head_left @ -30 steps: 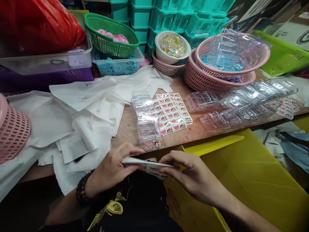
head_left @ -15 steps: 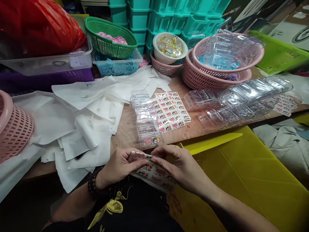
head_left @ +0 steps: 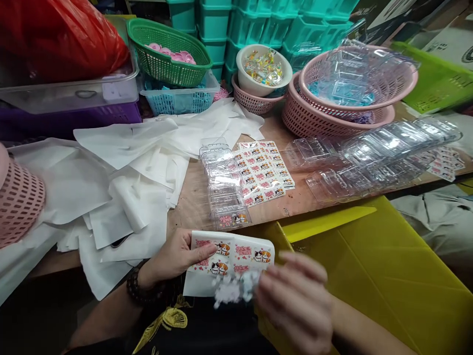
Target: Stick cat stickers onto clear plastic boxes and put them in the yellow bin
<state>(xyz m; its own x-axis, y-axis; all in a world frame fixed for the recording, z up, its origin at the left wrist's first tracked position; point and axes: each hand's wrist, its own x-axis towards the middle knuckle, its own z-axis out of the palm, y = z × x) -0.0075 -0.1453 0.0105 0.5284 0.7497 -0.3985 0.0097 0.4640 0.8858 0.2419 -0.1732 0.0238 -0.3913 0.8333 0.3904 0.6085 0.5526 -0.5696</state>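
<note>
My left hand (head_left: 181,256) pinches the left edge of a white sticker sheet (head_left: 244,256) printed with cartoon cats, dogs and red lettering. Its thumb lies on top, and the sheet's lower part is bare white backing. My right hand (head_left: 297,298), blurred by motion, is at the sheet's lower right. From its fingertips a peeled sticker (head_left: 229,290) hangs with its pale back showing, in front of the sheet. Beyond the hands, a row of clear plastic boxes (head_left: 223,180) stands on the table; the nearest bears a cat-and-dog sticker (head_left: 232,220). More sticker sheets (head_left: 264,172) lie beside it.
Loose white backing paper (head_left: 148,162) covers the table's left side. Clear plastic boxes (head_left: 391,148) lie in rows on the right. Pink baskets (head_left: 332,118), a white bowl (head_left: 244,81) and a green basket (head_left: 166,59) stand behind. A yellow carton (head_left: 377,276) is at my right.
The sheet, earlier bent between both hands, now faces up flatter in my left hand. My right hand has moved right and down, with a sticker peeled off the sheet.
</note>
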